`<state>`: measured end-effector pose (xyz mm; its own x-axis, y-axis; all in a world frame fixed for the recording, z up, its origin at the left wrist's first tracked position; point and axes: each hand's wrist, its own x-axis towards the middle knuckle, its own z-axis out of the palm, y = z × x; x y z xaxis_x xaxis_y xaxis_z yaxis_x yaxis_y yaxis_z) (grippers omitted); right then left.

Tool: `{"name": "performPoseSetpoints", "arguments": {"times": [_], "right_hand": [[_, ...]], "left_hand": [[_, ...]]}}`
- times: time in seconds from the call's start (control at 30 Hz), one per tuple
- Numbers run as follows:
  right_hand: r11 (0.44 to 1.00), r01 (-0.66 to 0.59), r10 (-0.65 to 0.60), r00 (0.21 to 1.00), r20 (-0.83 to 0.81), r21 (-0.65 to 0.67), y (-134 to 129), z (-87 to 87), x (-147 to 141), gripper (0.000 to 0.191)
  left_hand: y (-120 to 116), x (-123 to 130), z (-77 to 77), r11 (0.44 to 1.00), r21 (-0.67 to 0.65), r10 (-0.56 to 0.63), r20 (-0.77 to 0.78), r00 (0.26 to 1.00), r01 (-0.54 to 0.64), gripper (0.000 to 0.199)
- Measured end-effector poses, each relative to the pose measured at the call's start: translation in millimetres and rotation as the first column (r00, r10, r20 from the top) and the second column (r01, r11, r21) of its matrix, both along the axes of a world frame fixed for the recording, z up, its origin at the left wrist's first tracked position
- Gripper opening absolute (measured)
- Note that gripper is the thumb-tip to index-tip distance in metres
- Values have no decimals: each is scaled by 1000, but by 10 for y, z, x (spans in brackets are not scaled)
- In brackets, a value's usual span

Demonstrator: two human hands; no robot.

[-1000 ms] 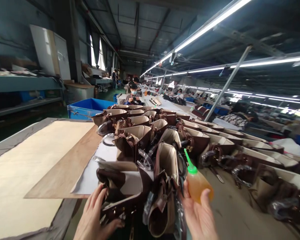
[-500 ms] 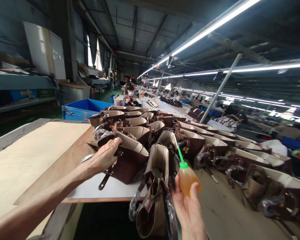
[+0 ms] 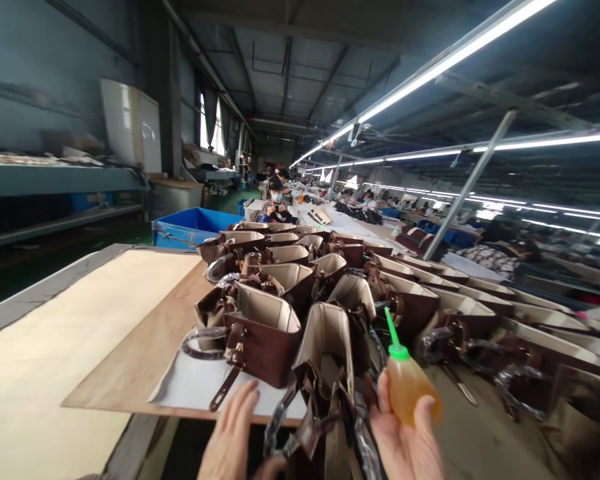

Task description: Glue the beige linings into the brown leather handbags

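1. Right hand (image 3: 403, 430): fingers and thumb are clamped around the bottle (image 3: 411, 390), which sits in the palm with its nozzle tilted up and to the left.
2. Left hand (image 3: 230, 430): fingers are extended side by side, with the thumb apart and blurred. The bottle is well to its right. The front bag (image 3: 325, 383) lies between the two hands; whether the left hand touches its handle (image 3: 279, 419) cannot be told.
3. Bottle: translucent, rounded body, amber contents, green cap and tapered green nozzle.
4. Front bag: brown outside, smooth beige lining, open mouth, folded side panel. Its handle is wrapped in wrinkled clear plastic.
5. Side bag (image 3: 267, 340): upright and open, beyond the left fingertips. Its flat dark strap (image 3: 225, 389) hangs toward the left hand and lies near the fingertips.
6. White sheet (image 3: 180, 383): flat, under the side bag, on a brown board (image 3: 125, 363).
7. Edges: the board's front edge runs beyond the left hand, with a dark gap below it. The front bag projects past this edge. Pale tabletop (image 3: 55, 360) extends left of the board.
8. Other bags (image 3: 413, 303): close rows behind and to the right, limiting room there.
9. Blue bin (image 3: 183, 233): behind the board, at left.
10. Person (image 3: 276, 208): seated beyond the bags, wearing a striped top.
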<state>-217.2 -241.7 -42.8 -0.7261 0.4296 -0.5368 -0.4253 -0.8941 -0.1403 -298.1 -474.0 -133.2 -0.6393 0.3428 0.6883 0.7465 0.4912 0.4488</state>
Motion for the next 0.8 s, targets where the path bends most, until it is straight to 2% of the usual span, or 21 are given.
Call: {"name": "performPoseSetpoints", "arguments": {"times": [0.03, 0.1, 0.13, 0.2, 0.23, 0.3, 0.37, 0.43, 0.47, 0.53, 0.6, 0.63, 0.7, 0.73, 0.8], "right_hand": [[1000, 5, -4, 1000, 16, -8, 3, 38, 4, 41], [1000, 3, -3, 1000, 21, 9, 10, 72, 8, 39], [1000, -4, 4, 1000, 13, 14, 11, 70, 10, 39], [999, -35, 35, 999, 6, 8, 13, 39, 20, 41], [999, -31, 31, 1000, -3, 20, 15, 15, 27, 43], [996, 19, -16, 999, -36, 84, 28, -38, 43, 45], [982, 88, -74, 993, -89, 167, 54, -91, 49, 48], [967, 134, -111, 987, -116, 215, 83, -138, 41, 49], [962, 151, -127, 985, -119, 227, 94, -159, 31, 48], [950, 178, -148, 980, -132, 255, 100, -195, 2, 47], [943, 179, -142, 979, -148, 280, 83, -225, -29, 49], [941, 169, -128, 980, -154, 292, 69, -239, -41, 50], [938, 147, -99, 982, -162, 314, 38, -266, -51, 51], [936, 138, -88, 982, -164, 324, 24, -278, -50, 51], [931, 133, -79, 983, -168, 340, 7, -297, -45, 48]], "left_hand": [[61, 69, -102, 999, -15, -26, 137, 990, 28, 62], [193, 125, -170, 998, -25, -37, 447, 894, 54, 49], [260, 127, -134, 991, -28, -91, 583, 808, 132, 42], [384, 118, 27, 977, 28, -162, 740, 652, 211, 32], [437, 113, 124, 971, 81, -203, 771, 603, 224, 28], [518, 89, 300, 963, 172, -263, 771, 579, 208, 21], [569, 16, 457, 954, 210, -300, 729, 616, 216, 20], [613, -113, 643, 960, 146, -274, 665, 695, 239, 23], [641, -187, 756, 967, 75, -238, 615, 752, 245, 24], [713, -315, 997, 966, -158, -114, 448, 887, 204, 20], [791, -384, 1168, 907, -397, -50, 230, 972, 141, 19], [824, -395, 1195, 872, -477, -48, 132, 990, 106, 21], [861, -390, 1106, 838, -541, -92, 2, 996, 78, 25], [861, -387, 1000, 846, -528, -116, -37, 993, 79, 27], [827, -405, 736, 896, -433, -150, -89, 985, 98, 32]]}}
